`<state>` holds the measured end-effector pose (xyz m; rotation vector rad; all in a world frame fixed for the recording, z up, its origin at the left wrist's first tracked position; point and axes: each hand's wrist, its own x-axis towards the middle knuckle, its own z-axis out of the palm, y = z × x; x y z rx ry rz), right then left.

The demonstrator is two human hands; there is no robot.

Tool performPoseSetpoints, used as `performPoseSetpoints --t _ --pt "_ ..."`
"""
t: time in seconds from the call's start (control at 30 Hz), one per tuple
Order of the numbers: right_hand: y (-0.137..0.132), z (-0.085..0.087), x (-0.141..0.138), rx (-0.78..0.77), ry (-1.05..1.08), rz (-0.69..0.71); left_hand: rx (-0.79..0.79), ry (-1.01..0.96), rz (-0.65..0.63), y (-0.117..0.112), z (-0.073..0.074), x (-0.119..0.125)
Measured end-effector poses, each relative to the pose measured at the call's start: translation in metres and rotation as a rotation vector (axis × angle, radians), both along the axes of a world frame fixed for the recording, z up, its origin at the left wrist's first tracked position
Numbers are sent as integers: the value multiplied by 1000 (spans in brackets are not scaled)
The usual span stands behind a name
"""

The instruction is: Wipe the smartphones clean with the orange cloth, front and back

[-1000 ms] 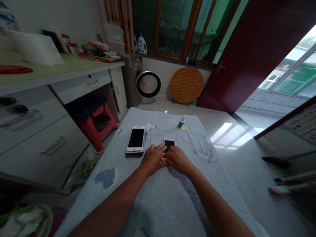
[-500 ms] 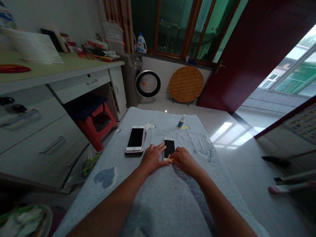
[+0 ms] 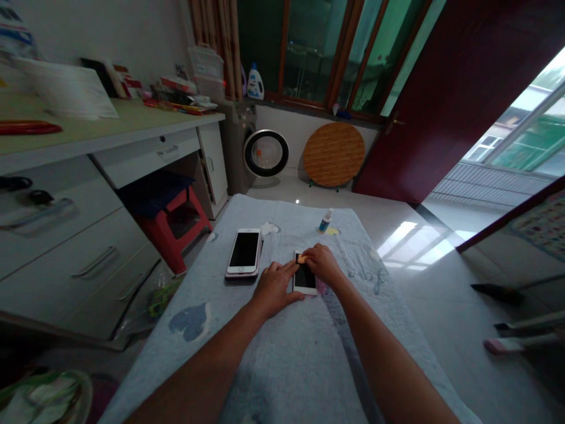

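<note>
A white smartphone point(image 3: 305, 281) with a dark screen lies flat on the cloth-covered table. My left hand point(image 3: 274, 288) braces it, fingers along its left edge and thumb at its lower edge. Between the fingertips of my right hand point(image 3: 323, 263) is a small orange piece of cloth or sponge point(image 3: 302, 258), pressed on the upper part of the screen. To the left, a larger white smartphone point(image 3: 244, 250) rests on top of a dark, flat item, mostly hidden under it. A small spray bottle point(image 3: 325, 221) with a blue label stands upright farther back.
A pale blue patterned cloth point(image 3: 282, 365) covers the table. On the left are a desk with drawers point(image 3: 159, 147) and a red stool point(image 3: 176, 229). Beyond are a washing machine with its door open point(image 3: 266, 153), a round wooden tabletop point(image 3: 334, 154) and a dark red door point(image 3: 424, 106).
My right hand has moved the orange piece from the bottom of the phone's screen up to near its top. My left hand stays at the phone's left side.
</note>
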<state>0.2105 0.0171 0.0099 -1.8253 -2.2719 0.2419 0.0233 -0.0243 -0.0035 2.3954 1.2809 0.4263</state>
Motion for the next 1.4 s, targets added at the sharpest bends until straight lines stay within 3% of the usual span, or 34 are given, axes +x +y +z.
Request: performPoseSetpoints --t 0.23,0.53,0.87,1.1,1.27,1.4 --pt "11 -6 -12 54 7 -129 -1 -12 9 1 -4 0" --pt "-33 5 -13 16 6 103 37 -36 42 1 -12 -1" --pt "-76 13 3 -61 104 240 55 -46 23 3 -14 -1" --pt "-40 2 16 -5 130 42 42 -51 14 3 -10 -1" --pt "-4 -9 5 49 88 -77 34 -58 13 1 -6 -1" --pt "9 -12 -9 62 57 -90 36 -71 5 2 -7 -2"
